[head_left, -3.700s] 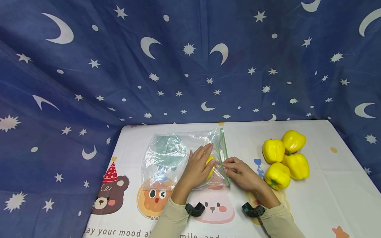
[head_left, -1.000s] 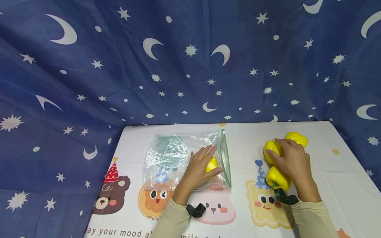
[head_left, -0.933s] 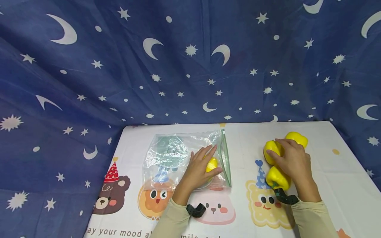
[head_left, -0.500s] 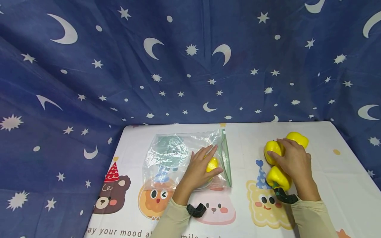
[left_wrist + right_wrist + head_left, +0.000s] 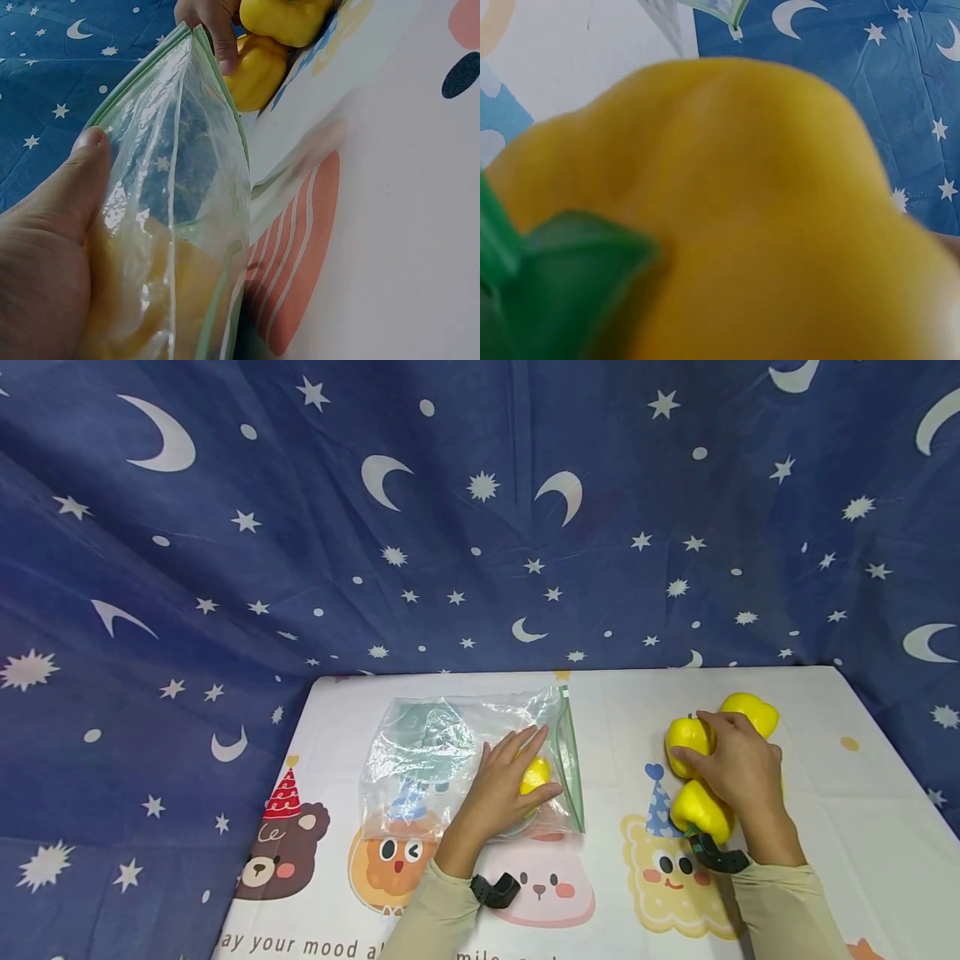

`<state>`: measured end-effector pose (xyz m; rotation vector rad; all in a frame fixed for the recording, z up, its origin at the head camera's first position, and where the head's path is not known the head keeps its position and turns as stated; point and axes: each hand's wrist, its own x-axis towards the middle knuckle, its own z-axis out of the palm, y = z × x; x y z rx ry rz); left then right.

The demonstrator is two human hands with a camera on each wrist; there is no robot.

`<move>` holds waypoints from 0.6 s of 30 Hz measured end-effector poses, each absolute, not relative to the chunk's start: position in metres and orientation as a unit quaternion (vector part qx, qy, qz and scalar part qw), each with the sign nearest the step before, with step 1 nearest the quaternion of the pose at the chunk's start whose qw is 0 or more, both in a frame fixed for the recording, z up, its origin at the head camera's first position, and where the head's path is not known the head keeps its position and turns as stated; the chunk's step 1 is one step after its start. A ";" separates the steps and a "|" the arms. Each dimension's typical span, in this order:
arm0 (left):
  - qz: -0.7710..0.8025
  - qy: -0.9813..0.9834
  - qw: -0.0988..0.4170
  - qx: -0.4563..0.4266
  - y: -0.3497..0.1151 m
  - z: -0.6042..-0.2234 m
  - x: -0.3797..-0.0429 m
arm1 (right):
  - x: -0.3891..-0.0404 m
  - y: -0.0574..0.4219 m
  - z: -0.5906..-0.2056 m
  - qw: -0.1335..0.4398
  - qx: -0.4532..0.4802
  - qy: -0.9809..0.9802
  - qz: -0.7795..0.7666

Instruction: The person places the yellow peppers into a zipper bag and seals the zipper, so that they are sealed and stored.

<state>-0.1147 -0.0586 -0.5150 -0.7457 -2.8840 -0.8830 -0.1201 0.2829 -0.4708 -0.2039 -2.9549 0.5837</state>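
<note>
A clear zip bag (image 5: 431,760) lies on the table, its green-edged mouth to the right and a yellow bell pepper (image 5: 536,774) inside. My left hand (image 5: 498,789) rests on the bag over this pepper, fingers spread; in the left wrist view the thumb lies along the bag (image 5: 142,202). At the right my right hand (image 5: 738,768) grips another yellow bell pepper (image 5: 686,745), thumb across its front. Its fingertips are mostly hidden. A front bell pepper (image 5: 701,810) sits just below that hand and fills the right wrist view, green stem showing.
One more yellow bell pepper (image 5: 752,714) lies behind my right hand, and a yellow sliver shows at that hand's right side. The white tablecloth (image 5: 607,718) has cartoon prints. A blue star-and-moon curtain (image 5: 480,552) hangs behind and to the left.
Since the oldest frame, my right hand has left the bag's mouth and gone right to the peppers. My left fingers have spread. In the last second, the front pepper has tilted slightly.
</note>
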 end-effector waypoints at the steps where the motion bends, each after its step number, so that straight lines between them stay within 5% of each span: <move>1: -0.284 -0.928 0.017 -0.240 -0.059 -0.515 -0.115 | -0.120 0.283 -0.471 0.061 -0.066 -0.977 0.194; 18: -0.280 -0.930 0.012 -0.239 -0.058 -0.514 -0.114 | -0.120 0.283 -0.473 0.069 -0.041 -0.971 0.225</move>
